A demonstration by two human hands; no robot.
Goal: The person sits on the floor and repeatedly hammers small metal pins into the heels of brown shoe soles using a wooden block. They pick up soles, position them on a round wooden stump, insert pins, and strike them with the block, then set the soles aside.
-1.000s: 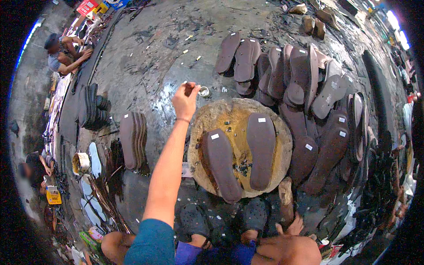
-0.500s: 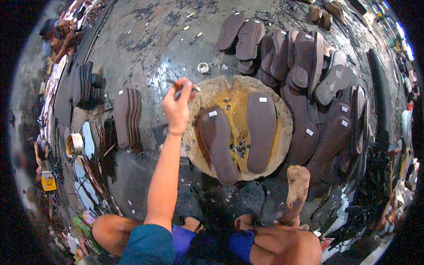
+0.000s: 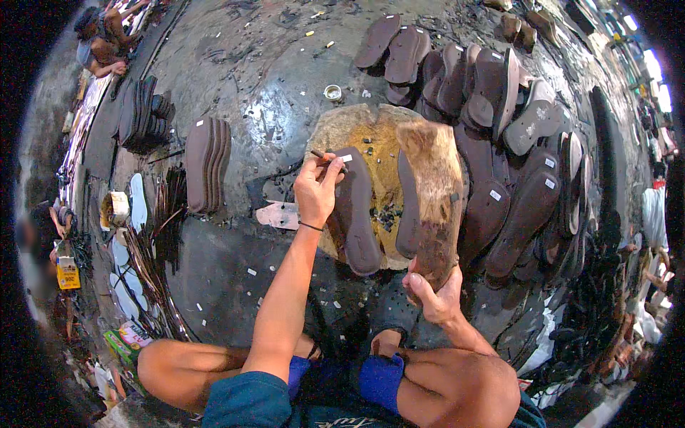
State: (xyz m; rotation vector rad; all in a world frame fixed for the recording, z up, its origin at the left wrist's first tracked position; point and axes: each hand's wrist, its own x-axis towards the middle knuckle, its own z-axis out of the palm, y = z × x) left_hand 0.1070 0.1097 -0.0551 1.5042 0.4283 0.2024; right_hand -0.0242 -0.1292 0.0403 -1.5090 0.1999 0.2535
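My left hand (image 3: pixel 316 189) is closed round a thin dark rod-shaped tool (image 3: pixel 317 153), at the top of a brown shoe sole (image 3: pixel 360 228) with a small white label. The tool's lower end is hidden by my fingers. My right hand (image 3: pixel 440 294) grips the narrow end of a heavy wooden mallet (image 3: pixel 432 185), its thick pale head pointing away from me. Partly covered by the mallet is a second brown sole (image 3: pixel 407 207). Both soles lie on a round wooden block (image 3: pixel 332 123) with a worn yellowish middle. Small black scraps (image 3: pixel 387 215) sit between them.
Many brown soles (image 3: pixel 528 228) are piled right of the block. Left of it stands a row of stacked soles (image 3: pixel 207 167), with dark strips (image 3: pixel 171 207) beyond. A small round tin (image 3: pixel 332 93) sits behind the block. Another person (image 3: pixel 103 43) is at the far left.
The wooden mallet has come up from beside my right leg to over the right sole. My left hand has moved right and nearer, from the block's edge to the left sole's top.
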